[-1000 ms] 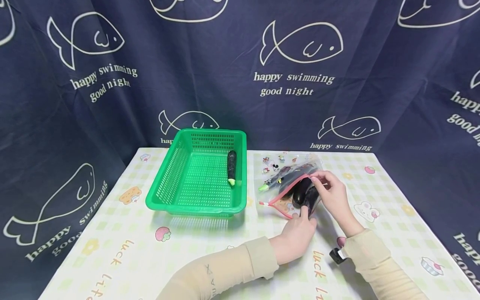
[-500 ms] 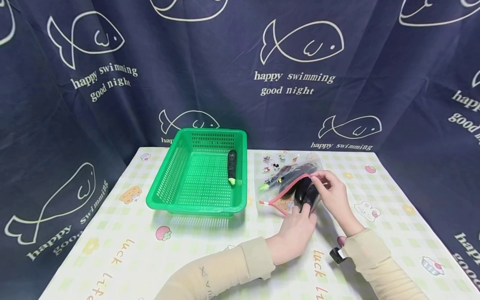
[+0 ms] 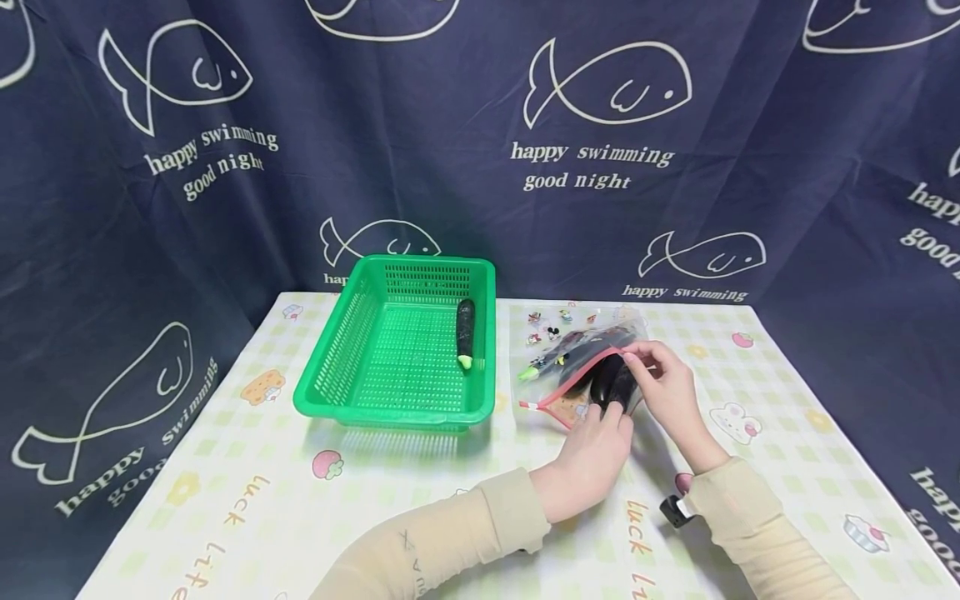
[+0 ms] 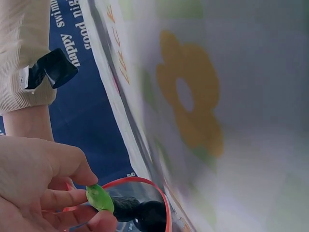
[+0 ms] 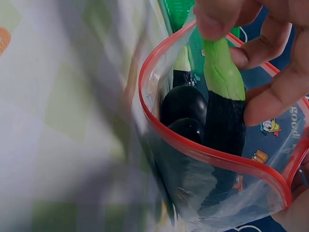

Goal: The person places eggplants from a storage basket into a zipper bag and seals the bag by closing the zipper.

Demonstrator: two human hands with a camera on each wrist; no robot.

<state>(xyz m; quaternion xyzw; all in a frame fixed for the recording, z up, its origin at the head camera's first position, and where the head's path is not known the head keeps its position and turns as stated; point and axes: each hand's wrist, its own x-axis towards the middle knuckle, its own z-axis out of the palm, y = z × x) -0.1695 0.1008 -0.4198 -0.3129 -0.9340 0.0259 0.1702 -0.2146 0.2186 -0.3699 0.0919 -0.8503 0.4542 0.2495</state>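
My left hand (image 3: 588, 458) pinches the green stem end of a long dark eggplant (image 5: 224, 121), which stands stem-up in the mouth of a clear zip bag (image 3: 581, 377) with a red edge. In the left wrist view, thumb and fingers close round the green cap (image 4: 100, 197). My right hand (image 3: 667, 398) grips the bag's red rim at its right side, keeping the mouth spread. Inside the bag, beside the held eggplant, lie several more dark eggplants (image 5: 185, 104); their lower parts show only dimly through the printed plastic.
Left of the bag stands a green perforated basket (image 3: 390, 418). One dark eggplant (image 3: 465, 329) with a pale green tip lies along its right wall. The checked tablecloth (image 3: 375, 533) covers the table, and a dark blue curtain (image 3: 450, 167) hangs behind it.
My left hand has shifted slightly up towards the bag mouth, and its fingers now cover more of the eggplant's end. My right hand keeps its grip on the rim.
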